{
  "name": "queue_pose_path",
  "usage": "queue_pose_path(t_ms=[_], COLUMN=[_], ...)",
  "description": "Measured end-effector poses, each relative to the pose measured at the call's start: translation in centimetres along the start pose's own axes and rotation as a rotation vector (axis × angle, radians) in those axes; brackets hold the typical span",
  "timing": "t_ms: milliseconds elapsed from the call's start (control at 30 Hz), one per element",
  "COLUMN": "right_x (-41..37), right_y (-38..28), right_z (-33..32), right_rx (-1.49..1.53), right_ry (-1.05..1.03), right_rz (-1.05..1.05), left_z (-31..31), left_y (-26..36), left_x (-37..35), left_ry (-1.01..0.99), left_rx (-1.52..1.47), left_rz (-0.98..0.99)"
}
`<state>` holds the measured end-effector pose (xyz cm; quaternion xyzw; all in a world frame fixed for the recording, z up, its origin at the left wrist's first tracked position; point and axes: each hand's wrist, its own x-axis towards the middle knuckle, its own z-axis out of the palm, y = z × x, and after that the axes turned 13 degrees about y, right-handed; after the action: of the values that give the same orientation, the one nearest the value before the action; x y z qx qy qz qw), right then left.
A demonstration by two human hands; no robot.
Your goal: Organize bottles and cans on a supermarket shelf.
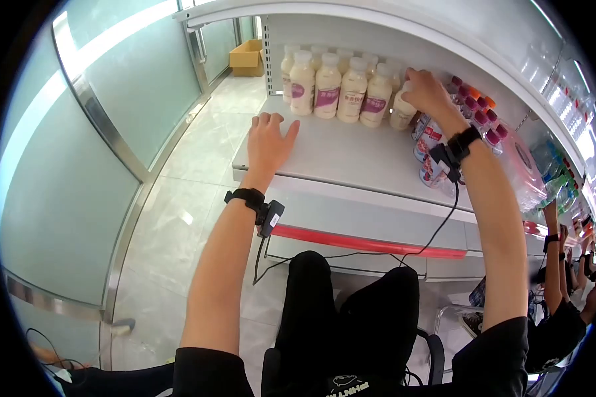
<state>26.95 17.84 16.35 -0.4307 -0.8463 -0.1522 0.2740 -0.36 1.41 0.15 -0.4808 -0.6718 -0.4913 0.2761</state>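
Note:
Several cream-coloured milk drink bottles point(326, 92) with white caps and purple or pale labels stand upright in rows on the white shelf point(338, 149). My right hand point(432, 98) reaches over the right end of the front row, its fingers closed round the upper part of one milk drink bottle point(400, 118). That bottle tilts slightly, and the hand hides its cap. My left hand point(269, 141) is at the shelf's left front edge, fingers spread and nothing in them. Beside the right wrist are red, white and blue patterned containers point(432, 142), partly covered by the forearm.
Bottles with dark pink caps point(489, 118) and a pink wrapped pack point(526, 169) are farther right. An upper shelf point(377, 9) overhangs this one. Black cables run from both wrist straps. A cardboard box point(247, 59) sits by the glass partition; other people's arms point(553, 258) reach in at right.

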Motion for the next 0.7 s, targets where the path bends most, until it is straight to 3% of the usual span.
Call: queue_pose_path(t_ms=[67,133,267,333,700], right_x=[-0.8,-1.0,-0.1,0.6,4.9], right_y=[-2.3,-4.0,-7.9,-10.0,-14.7], right_z=[-1.7,-2.1,0.0,1.5,8.1], right_rx=[0.085,0.226,0.359,0.513,0.471], right_ry=[0.008,0.000,-0.015,0.087,0.226], right_rz=[0.019,-0.117,-0.168,-0.224,-0.209], left_z=[0.2,0.0,-0.2,-0.1,-0.1], left_y=[-0.1,0.0,-0.2,-0.2,0.0], left_x=[-0.2,-0.2,0.2,0.1,0.4], left_ry=[0.042,0.033,-0.006,0.018,-0.074], left_rx=[0.004,-0.009,-0.033,-0.029,-0.010], left_rz=[0.030,0.023,-0.061,-0.051,-0.093])
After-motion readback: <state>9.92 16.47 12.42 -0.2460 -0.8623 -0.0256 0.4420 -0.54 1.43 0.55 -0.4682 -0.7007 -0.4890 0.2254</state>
